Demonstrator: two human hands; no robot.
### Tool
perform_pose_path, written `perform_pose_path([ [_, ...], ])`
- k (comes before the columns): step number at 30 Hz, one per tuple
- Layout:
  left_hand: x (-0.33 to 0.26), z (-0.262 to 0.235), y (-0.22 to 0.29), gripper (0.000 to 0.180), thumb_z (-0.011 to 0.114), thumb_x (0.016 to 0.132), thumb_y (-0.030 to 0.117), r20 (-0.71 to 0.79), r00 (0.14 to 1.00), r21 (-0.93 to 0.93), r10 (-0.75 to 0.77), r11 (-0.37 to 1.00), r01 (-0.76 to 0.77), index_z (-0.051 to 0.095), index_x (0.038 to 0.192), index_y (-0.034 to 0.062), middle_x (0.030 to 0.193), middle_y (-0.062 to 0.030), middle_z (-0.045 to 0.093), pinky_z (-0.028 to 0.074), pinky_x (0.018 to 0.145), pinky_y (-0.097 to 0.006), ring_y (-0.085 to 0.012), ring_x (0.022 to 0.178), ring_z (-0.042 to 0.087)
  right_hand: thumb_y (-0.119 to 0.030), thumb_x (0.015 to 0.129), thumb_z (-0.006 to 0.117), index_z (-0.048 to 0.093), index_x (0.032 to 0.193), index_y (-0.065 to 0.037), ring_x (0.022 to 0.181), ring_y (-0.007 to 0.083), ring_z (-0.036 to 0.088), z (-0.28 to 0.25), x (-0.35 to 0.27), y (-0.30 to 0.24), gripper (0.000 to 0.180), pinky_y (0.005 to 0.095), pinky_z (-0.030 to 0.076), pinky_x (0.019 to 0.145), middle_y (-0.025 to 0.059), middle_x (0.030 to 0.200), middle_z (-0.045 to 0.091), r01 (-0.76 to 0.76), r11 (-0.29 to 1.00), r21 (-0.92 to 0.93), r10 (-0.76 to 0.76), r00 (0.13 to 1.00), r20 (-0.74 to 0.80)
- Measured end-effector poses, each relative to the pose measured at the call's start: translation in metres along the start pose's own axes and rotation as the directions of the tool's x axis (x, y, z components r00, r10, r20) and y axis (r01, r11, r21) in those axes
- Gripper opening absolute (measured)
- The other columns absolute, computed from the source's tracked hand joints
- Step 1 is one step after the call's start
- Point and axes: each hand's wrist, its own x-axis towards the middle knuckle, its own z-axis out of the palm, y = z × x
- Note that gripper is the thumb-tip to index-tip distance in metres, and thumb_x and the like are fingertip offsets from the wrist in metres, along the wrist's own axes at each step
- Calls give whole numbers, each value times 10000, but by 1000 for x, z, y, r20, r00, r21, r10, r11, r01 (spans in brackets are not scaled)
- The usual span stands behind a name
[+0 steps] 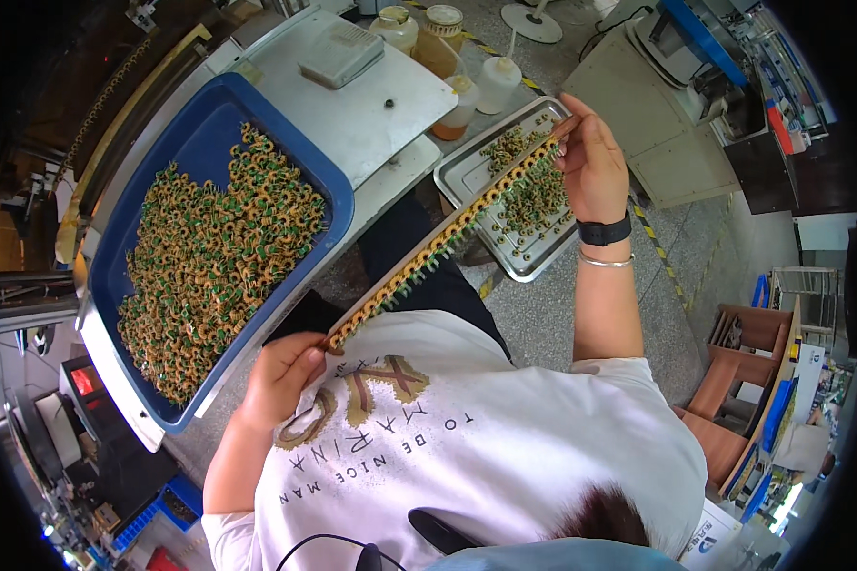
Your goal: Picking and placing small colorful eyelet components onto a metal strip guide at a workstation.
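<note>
A long, narrow strip [405, 263] slants across in front of my body, rising from lower left to upper right. Along it runs a row of small yellow-brown ring-shaped coils [468, 215] with green wire ends sticking out on the lower side. My left hand [282, 375] pinches the strip's near end, close to my shirt. The far end is gripped by my right hand [595, 169], held over the edge of a metal tray [455, 177] with loose coils [531, 195] in it. Left of the strip, a blue tray [198, 135] holds a large heap of similar coils [221, 262].
The blue tray rests on a white work surface [386, 124], with a grey flat box [341, 57] behind it. Several jars and bottles [498, 84] stand beyond the metal tray. At right are a light cabinet [628, 114] and a wooden shelf unit [733, 385].
</note>
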Motion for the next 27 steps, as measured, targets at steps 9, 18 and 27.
perform_pose_path([
  [9, 59, 16, -28, 182, 482, 920, 144, -93, 988, -20, 122, 992, -124, 593, 932, -1, 619, 30, 410, 308, 510, -208, -56, 565, 355, -483, 919, 389, 437, 1228, 11, 715, 146, 568, -25, -23, 55, 585, 262, 444, 639, 110, 851, 623, -393, 913, -106, 383, 918, -102],
  [18, 89, 21, -32, 210, 460, 936, 191, -92, 991, -30, 100, 994, -103, 582, 933, 19, 587, 50, 364, 251, 476, -190, -43, 516, 304, -157, 863, 596, 553, 841, -39, 690, 153, 612, 55, -64, 99, 128, 229, 472, 584, 72, 772, 619, -589, 770, 246, 567, 808, 160],
  [27, 116, 35, -19, 234, 478, 920, 203, -22, 970, 221, 242, 948, -231, 604, 872, 12, 593, 30, 407, 317, 493, -221, -61, 536, 360, -119, 846, 606, 556, 808, -49, 631, 133, 561, 34, -53, 108, 94, 219, 444, 552, 47, 722, 587, -576, 720, 387, 633, 773, -28],
])
